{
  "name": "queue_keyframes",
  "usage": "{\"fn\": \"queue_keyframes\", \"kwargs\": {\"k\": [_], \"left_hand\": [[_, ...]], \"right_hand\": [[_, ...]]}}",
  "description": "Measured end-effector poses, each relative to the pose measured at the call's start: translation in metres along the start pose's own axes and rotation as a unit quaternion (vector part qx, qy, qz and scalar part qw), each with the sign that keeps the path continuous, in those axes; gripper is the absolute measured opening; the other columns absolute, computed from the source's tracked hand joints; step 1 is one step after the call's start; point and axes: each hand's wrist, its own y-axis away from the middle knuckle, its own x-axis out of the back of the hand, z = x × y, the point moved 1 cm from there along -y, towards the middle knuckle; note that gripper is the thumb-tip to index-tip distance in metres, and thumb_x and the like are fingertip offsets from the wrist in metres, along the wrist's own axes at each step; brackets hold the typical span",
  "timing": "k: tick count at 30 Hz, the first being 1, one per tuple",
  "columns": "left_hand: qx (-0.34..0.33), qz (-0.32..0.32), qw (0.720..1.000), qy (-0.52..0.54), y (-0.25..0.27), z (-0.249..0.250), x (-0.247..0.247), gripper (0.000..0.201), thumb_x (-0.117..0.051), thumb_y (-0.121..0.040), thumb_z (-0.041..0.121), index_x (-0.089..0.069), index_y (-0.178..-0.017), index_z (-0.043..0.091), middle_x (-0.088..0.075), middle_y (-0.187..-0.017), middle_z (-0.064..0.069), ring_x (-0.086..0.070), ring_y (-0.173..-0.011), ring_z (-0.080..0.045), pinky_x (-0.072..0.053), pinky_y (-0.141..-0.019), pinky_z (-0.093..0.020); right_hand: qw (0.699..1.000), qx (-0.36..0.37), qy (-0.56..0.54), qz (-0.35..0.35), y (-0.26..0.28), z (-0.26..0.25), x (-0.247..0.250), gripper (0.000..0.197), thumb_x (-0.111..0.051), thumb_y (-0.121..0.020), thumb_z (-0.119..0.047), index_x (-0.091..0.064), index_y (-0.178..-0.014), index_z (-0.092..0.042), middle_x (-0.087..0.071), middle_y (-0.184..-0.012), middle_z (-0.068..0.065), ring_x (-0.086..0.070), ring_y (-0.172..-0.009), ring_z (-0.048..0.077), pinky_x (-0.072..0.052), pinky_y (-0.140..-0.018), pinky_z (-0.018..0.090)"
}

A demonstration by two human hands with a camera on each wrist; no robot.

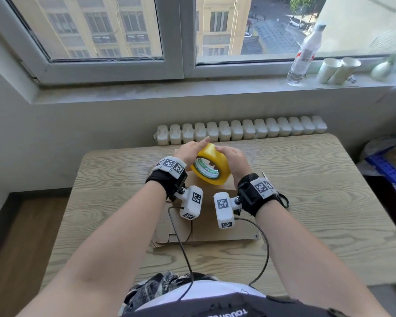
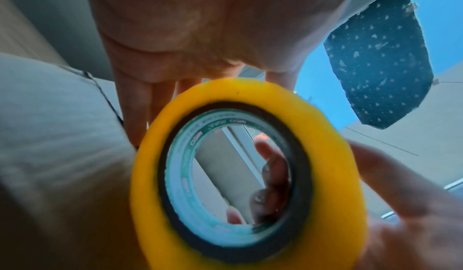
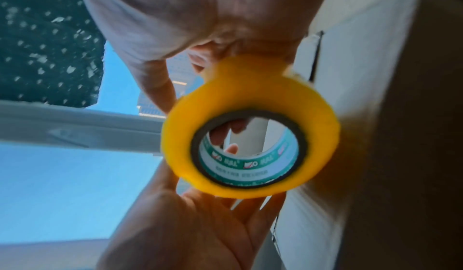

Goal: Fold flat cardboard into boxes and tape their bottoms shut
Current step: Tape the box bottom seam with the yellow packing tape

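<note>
A yellow tape roll (image 1: 212,167) with a green-printed core is held tilted above a flat brown cardboard sheet (image 1: 215,229) lying on the wooden table (image 1: 318,184). My left hand (image 1: 192,149) lies against the roll's left side with its fingers straight, index finger pointing forward. My right hand (image 1: 230,156) grips the right side, fingers curled over the rim. In the left wrist view the tape roll (image 2: 250,100) fills the centre, and right-hand fingers (image 2: 271,173) show through its core. In the right wrist view the tape roll (image 3: 250,100) rests on the flat left palm (image 3: 195,224).
What look like scissors (image 1: 284,200) lie on the table beside my right wrist. A white radiator (image 1: 238,131) runs behind the table. A plastic bottle (image 1: 304,49) and paper cups (image 1: 338,69) stand on the windowsill. A blue rack (image 1: 389,172) is at the right.
</note>
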Motion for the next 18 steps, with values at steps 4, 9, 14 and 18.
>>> {"fn": "queue_keyframes", "kwargs": {"k": [4, 9, 14, 18], "left_hand": [[0.024, 0.015, 0.993, 0.116, 0.01, 0.002, 0.008, 0.034, -0.053, -0.095, 0.054, -0.059, -0.098, 0.02, -0.063, -0.101, -0.003, -0.061, -0.083, -0.017, -0.053, -0.088, -0.039], [0.006, 0.042, 0.998, 0.045, 0.006, -0.001, 0.006, 0.042, -0.052, -0.091, 0.06, -0.066, -0.09, 0.02, -0.07, -0.103, -0.011, -0.066, -0.096, -0.029, -0.051, -0.098, -0.045], [-0.117, 0.116, 0.984, -0.061, 0.01, 0.007, 0.004, 0.037, -0.046, -0.1, 0.047, -0.067, -0.089, 0.017, -0.061, -0.084, -0.007, -0.054, -0.078, -0.021, -0.045, -0.076, -0.041], [-0.114, 0.072, 0.985, -0.109, 0.008, 0.006, -0.002, 0.057, -0.042, -0.092, 0.068, -0.061, -0.115, 0.02, -0.063, -0.105, -0.002, -0.058, -0.097, -0.02, -0.046, -0.085, -0.038]], "right_hand": [[0.999, 0.0, -0.042, -0.017, 0.004, 0.012, 0.006, 0.013, -0.06, -0.094, -0.018, -0.072, -0.091, -0.013, -0.073, -0.081, 0.004, -0.068, -0.072, 0.012, -0.052, -0.063, 0.018], [0.997, 0.004, -0.081, 0.012, 0.004, 0.01, 0.004, 0.011, -0.066, -0.086, -0.022, -0.073, -0.088, -0.013, -0.071, -0.076, 0.004, -0.064, -0.069, 0.014, -0.05, -0.061, 0.02], [0.998, 0.033, -0.05, 0.037, 0.001, -0.006, 0.0, 0.018, -0.059, -0.09, -0.006, -0.07, -0.078, -0.013, -0.065, -0.067, 0.003, -0.061, -0.059, 0.01, -0.05, -0.055, 0.02], [0.999, 0.032, -0.03, 0.012, 0.001, -0.01, -0.003, 0.019, -0.055, -0.09, -0.002, -0.07, -0.083, -0.01, -0.065, -0.072, 0.007, -0.062, -0.06, 0.011, -0.051, -0.055, 0.022]]}}
